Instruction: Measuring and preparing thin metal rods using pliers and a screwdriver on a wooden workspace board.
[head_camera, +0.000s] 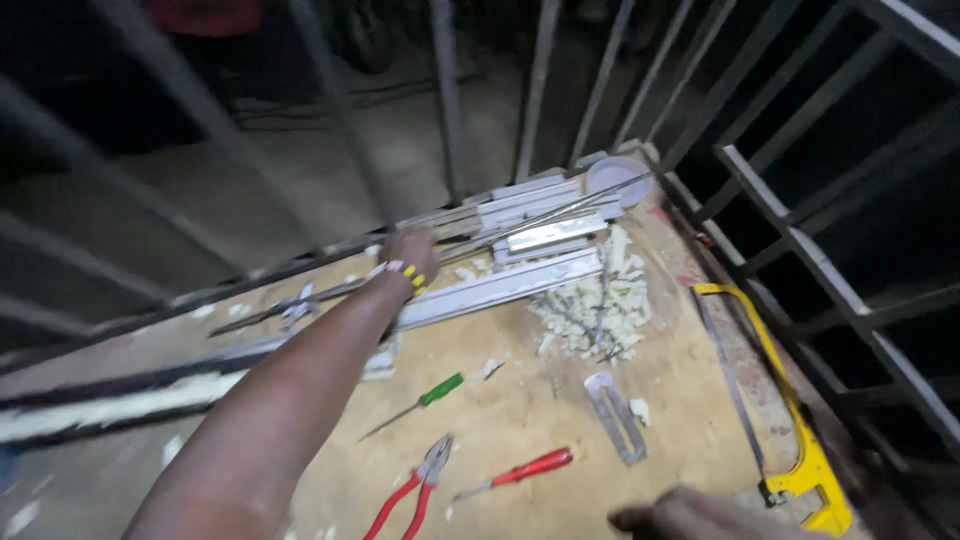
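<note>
A wooden workbench (520, 420) is filling most of the view, with dark metal bars (445, 90) standing behind it; long pale aluminium strips (500, 285) are lying in a stack across its far side, and the left hand (408, 255) is reaching out over them, resting on the near end of the stack beside a thin metal rod (540, 222); the fingers are pointing away from the camera, so whether they are closing on a strip or lying flat I cannot tell. A yellow hacksaw (790, 440) is lying along the right edge; the right hand (690, 515) is showing only partly at the bottom, near the saw's handle, holding nothing visible, its grip hidden. A heap of pale offcuts (600, 305) is sitting right of the strips; red-handled pliers (415, 490), a red screwdriver (520, 470), a green screwdriver (425, 398) and a small flat metal bracket (615, 418) are lying apart in the middle.
</note>
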